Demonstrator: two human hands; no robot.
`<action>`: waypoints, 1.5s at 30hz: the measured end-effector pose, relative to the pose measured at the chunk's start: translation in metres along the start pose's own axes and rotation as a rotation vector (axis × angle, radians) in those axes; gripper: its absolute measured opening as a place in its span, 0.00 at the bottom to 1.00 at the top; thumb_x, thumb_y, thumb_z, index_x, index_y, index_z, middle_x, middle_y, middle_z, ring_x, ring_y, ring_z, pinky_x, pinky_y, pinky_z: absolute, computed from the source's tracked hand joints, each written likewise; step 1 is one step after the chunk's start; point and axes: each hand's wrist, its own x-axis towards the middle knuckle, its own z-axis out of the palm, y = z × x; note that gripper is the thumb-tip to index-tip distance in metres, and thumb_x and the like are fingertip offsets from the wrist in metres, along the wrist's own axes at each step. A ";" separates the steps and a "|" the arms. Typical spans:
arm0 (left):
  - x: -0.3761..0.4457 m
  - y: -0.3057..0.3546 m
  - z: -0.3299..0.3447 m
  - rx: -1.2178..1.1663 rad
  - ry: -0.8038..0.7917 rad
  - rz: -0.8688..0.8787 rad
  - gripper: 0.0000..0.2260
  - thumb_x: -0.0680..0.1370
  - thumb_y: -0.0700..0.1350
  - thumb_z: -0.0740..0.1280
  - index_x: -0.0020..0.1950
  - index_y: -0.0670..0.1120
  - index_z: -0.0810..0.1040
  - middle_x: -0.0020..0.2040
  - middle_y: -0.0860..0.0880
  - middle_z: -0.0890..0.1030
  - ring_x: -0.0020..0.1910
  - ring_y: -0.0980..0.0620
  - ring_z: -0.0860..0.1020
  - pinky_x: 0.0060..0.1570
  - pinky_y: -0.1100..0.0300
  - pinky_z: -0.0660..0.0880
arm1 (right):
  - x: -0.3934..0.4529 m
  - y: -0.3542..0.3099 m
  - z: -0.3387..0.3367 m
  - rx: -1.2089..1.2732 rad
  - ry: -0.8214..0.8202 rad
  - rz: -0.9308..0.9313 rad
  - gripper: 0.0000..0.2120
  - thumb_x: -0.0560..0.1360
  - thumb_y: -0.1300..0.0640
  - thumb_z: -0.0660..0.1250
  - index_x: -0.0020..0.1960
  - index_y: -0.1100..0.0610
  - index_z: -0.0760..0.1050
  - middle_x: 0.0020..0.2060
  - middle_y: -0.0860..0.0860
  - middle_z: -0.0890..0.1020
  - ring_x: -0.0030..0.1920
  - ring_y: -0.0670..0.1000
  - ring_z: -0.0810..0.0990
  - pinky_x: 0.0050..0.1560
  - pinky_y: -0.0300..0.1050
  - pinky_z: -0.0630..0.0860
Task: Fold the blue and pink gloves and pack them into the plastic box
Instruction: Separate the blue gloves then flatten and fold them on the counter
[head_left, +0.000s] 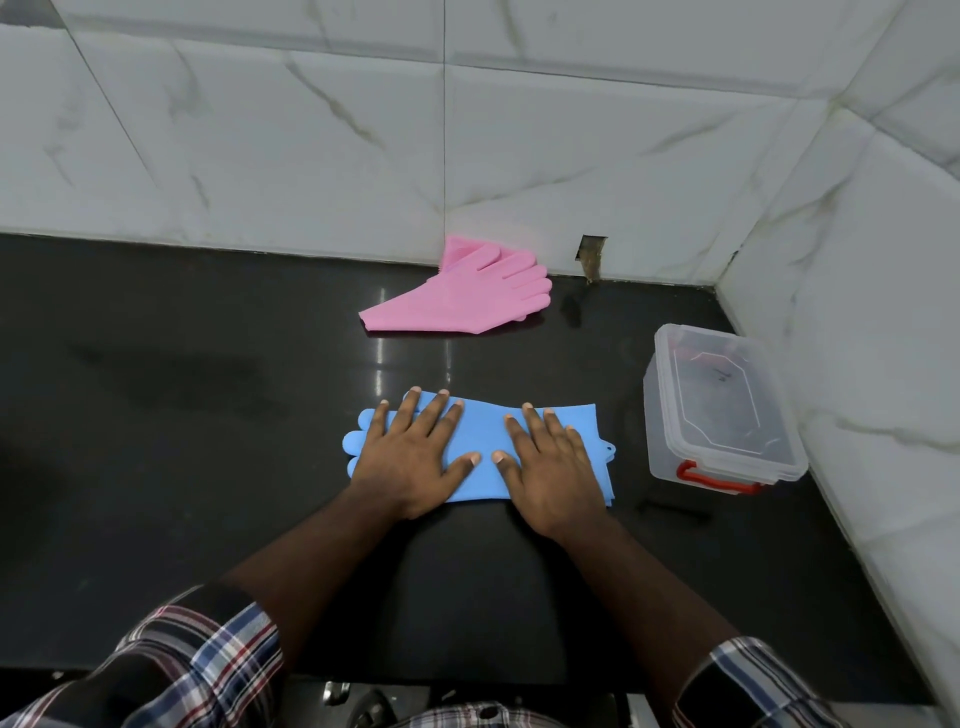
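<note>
While both palms pressed flat, left hand (408, 457) and right hand (553, 470) lay open on blue gloves (480, 447), gripping nothing, likely smoothing stack before fold; pink gloves (467, 293) waited near tiled wall (311, 156); plastic box (719, 408) stood uncovered, empty, rightward.

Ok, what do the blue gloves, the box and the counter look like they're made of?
Blue gloves: probably silicone or rubber, matte, lying flat and limp under both hands. Plastic box: clear plastic, see-through walls, red latch. Counter: dark polished stone, perhaps granite, mirroring light streaks.
</note>
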 end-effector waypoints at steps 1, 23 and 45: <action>0.000 0.000 -0.001 0.001 -0.004 0.000 0.35 0.78 0.70 0.41 0.82 0.55 0.47 0.83 0.54 0.48 0.81 0.48 0.43 0.77 0.41 0.41 | 0.001 0.000 -0.001 0.013 -0.012 -0.006 0.31 0.80 0.36 0.41 0.80 0.46 0.46 0.80 0.48 0.46 0.79 0.51 0.42 0.77 0.52 0.39; 0.019 0.028 -0.002 0.085 -0.100 0.157 0.38 0.73 0.76 0.36 0.80 0.60 0.38 0.82 0.53 0.42 0.81 0.46 0.38 0.75 0.36 0.34 | -0.032 0.048 -0.020 0.286 0.163 0.350 0.27 0.80 0.50 0.62 0.77 0.53 0.60 0.77 0.51 0.63 0.76 0.53 0.60 0.75 0.49 0.57; 0.017 0.029 -0.002 0.061 -0.095 0.151 0.40 0.72 0.77 0.37 0.80 0.60 0.39 0.82 0.52 0.42 0.81 0.46 0.39 0.74 0.35 0.35 | -0.007 0.039 -0.067 0.853 0.029 0.558 0.29 0.74 0.58 0.73 0.73 0.49 0.69 0.72 0.53 0.69 0.65 0.55 0.73 0.65 0.50 0.73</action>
